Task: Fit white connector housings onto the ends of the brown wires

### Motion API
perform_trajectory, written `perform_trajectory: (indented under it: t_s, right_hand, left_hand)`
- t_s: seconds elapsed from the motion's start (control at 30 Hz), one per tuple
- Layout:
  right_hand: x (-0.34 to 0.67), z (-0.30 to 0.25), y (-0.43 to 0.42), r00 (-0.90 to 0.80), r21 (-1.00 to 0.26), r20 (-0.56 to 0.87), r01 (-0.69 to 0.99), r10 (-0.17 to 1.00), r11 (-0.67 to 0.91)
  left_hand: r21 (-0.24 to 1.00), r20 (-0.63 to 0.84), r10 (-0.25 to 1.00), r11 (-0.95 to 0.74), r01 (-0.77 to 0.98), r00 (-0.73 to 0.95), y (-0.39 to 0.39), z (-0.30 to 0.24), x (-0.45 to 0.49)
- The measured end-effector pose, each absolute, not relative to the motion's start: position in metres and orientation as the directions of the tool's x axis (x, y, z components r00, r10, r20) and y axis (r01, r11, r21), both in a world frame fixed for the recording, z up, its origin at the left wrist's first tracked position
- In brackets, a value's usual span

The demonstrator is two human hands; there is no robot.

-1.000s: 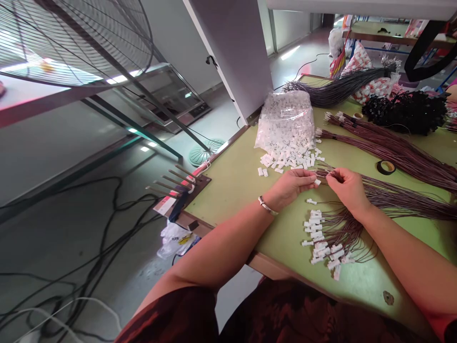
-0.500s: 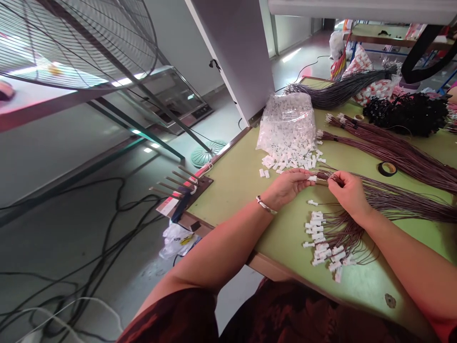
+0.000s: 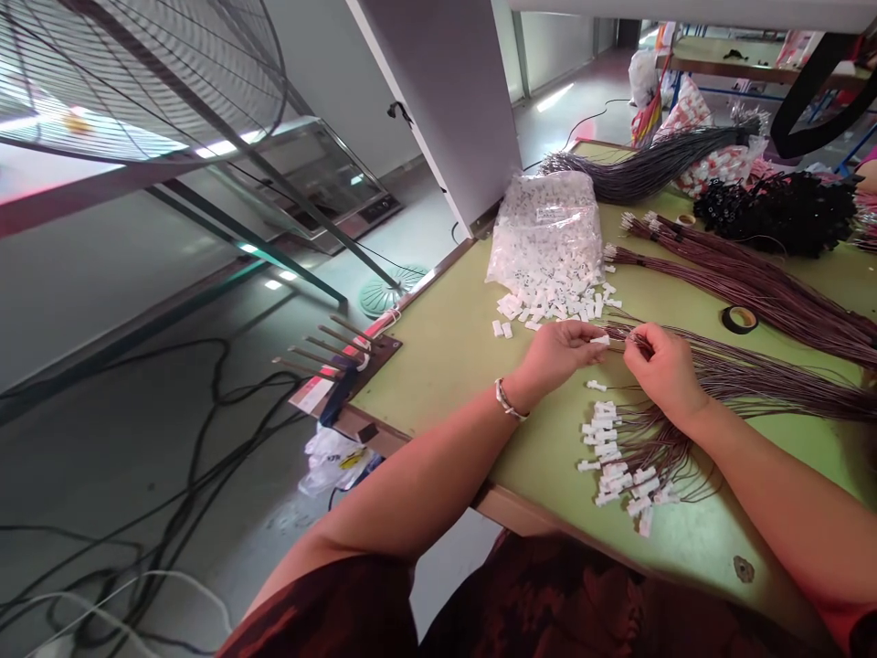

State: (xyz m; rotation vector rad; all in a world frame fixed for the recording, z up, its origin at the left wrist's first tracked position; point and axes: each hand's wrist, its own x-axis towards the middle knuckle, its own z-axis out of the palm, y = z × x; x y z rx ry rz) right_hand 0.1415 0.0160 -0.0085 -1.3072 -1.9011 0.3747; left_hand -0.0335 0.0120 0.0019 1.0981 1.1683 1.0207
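My left hand (image 3: pixel 558 355) pinches a small white plastic connector (image 3: pixel 601 340) over the green table (image 3: pixel 445 356). Right beside it, my right hand (image 3: pixel 663 367) pinches the tip of a thin brown wire (image 3: pixel 754 376) drawn from a flat bundle, pointing it at the connector. Below my hands lies a pile of finished wires with white connectors (image 3: pixel 620 461). Loose white connectors (image 3: pixel 554 303) spill from a clear plastic bag (image 3: pixel 548 233) just beyond my left hand.
More brown wire bundles (image 3: pixel 740 274), a grey wire bundle (image 3: pixel 650 164), a black tangle (image 3: pixel 781 210) and a roll of black tape (image 3: pixel 740 319) lie further back. A white pillar (image 3: pixel 445 100) stands at the table's far-left edge. A large fan (image 3: pixel 137 73) and floor cables (image 3: pixel 171 457) are left.
The hands have come closer together, bringing the wire tip up to the connector. The view shifted slightly.
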Motion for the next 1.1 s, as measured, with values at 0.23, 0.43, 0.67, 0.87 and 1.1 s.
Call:
perform_trajectory:
  t_s: [0.23, 0.43, 0.67, 0.87, 1.1]
  right_hand:
    - [0.144, -0.011, 0.014, -0.267, -0.666, 0.379, 0.586, 0.886, 0.462]
    - [0.142, -0.01, 0.014, -0.231, -0.79, 0.268, 0.502, 0.935, 0.351]
    - [0.141, -0.01, 0.016, -0.229, -0.81, 0.214, 0.502, 0.95, 0.303]
    - [0.139, -0.013, 0.015, -0.228, -0.735, 0.234, 0.595, 0.945, 0.326]
    - [0.14, -0.017, 0.015, -0.231, -0.751, 0.206, 0.586, 0.951, 0.305]
  left_hand:
    - [0.991, -0.113, 0.957, 0.088, 0.104, 0.267, 0.013, -0.001, -0.035]
    - [0.987, -0.135, 0.957, 0.153, -0.05, 0.258, 0.014, -0.008, -0.029]
    - [0.985, -0.14, 0.954, 0.161, -0.06, 0.266, 0.014, -0.013, -0.031]
    - [0.985, -0.167, 0.954, 0.172, 0.002, 0.249, 0.013, -0.011, -0.026]
    - [0.985, -0.167, 0.946, 0.174, 0.001, 0.277, 0.013, -0.016, -0.022]
